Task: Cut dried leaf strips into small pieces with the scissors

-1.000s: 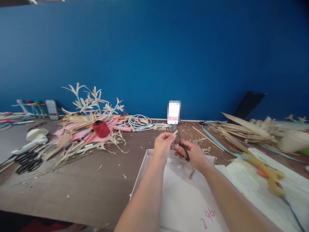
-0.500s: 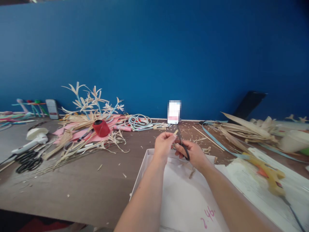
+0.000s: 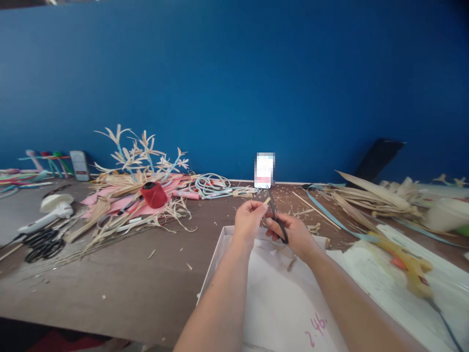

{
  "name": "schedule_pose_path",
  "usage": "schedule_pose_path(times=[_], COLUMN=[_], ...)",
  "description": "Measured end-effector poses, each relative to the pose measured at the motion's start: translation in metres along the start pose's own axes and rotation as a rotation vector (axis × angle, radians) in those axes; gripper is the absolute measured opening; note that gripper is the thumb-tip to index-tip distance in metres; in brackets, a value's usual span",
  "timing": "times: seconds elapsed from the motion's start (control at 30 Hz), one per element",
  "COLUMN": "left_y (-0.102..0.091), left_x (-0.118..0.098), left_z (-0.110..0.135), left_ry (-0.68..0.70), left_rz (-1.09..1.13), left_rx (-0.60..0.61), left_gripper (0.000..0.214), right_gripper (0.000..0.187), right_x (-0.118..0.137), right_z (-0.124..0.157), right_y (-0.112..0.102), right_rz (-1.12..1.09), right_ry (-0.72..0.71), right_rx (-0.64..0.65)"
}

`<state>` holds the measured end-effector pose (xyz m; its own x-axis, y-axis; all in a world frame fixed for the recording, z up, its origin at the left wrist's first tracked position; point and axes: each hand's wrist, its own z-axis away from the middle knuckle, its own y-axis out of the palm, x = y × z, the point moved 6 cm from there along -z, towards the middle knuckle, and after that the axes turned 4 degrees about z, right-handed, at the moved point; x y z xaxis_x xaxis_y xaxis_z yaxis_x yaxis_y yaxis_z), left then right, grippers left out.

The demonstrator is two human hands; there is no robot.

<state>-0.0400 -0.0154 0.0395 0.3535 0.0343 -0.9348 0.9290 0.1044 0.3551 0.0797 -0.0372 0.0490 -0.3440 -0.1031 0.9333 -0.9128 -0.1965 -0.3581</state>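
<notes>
Between the thumb and fingertips of my left hand (image 3: 248, 219) is a small pale strip (image 3: 267, 200) that looks like dried husk. My right hand (image 3: 291, 232) grips dark-handled scissors (image 3: 281, 227), their blades pointing away from me and up against the strip. Both hands nearly touch, above the far end of a shallow white box lid (image 3: 220, 244) that has pink handwriting on it. A twisted brown scrap (image 3: 291, 264) lies in the lid below my right hand. Fingers partly hide the strip's lower end.
On the left are husk flowers (image 3: 141, 154), a red thread spool (image 3: 154, 195), and black-handled scissors (image 3: 44, 244). A lit phone (image 3: 264, 171) leans on the blue wall. At right lie a yellow glue gun (image 3: 410, 269), husk leaves (image 3: 388, 195) and a pale cup (image 3: 443, 214).
Almost nothing differs. Both hands, the strip and the scissors keep nearly the same position.
</notes>
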Motion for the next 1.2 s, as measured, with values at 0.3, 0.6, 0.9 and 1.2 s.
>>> schedule_pose_path(times=[0.3,0.6,0.9,1.2], left_y=[0.001,0.002,0.014,0.004], left_x=[-0.003,-0.002,0.007,0.008], left_z=[0.001,0.001,0.008,0.0], left_ry=[0.012,0.027,-0.054,-0.046], left_rz=[-0.013,-0.135,-0.2,-0.041], left_rx=[-0.011,-0.005,0.189,0.049], left_gripper=[0.016,0.021,0.024,0.02], right_gripper=[0.038,0.052,0.047,0.046], right_x=[0.002,-0.01,-0.016,-0.013], right_z=[0.0,-0.006,-0.008,-0.007], right_y=[0.0,-0.026,-0.029,-0.026], right_rz=[0.02,-0.241,-0.268,-0.213], right_ry=[-0.017,-0.053,-0.071,-0.052], right_rx=[0.001,-0.263,-0.299,-0.265])
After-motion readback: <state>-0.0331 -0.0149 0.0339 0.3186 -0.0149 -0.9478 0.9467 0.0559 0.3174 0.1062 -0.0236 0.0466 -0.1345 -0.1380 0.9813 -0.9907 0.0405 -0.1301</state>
